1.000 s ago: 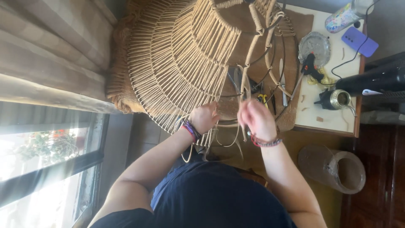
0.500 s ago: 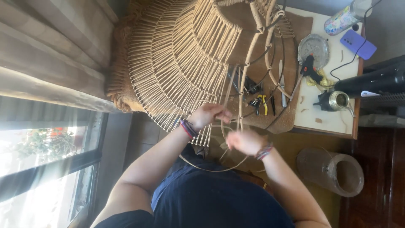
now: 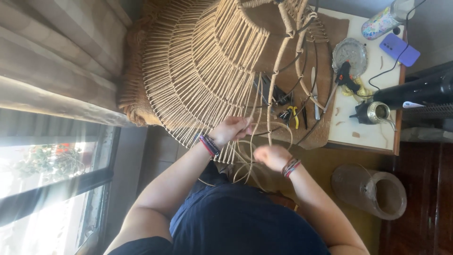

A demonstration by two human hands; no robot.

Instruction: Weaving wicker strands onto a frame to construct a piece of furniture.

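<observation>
Holding: left hand [image 3: 232,130] pinches cord [image 3: 255,111] at wicker shade [image 3: 198,71]
Right hand [image 3: 271,156]: closed on cord loop
Cord: seems light, pliable; grip close to the weave

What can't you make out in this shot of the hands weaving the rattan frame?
Head view only:
- Right hand: motion-blurred; its grip on the cord is unclear.
- Left hand: fingers curl away, hiding what they pinch.
- Woven rattan frame: cut off by the top edge.
- Small tools: too small to identify.
</observation>
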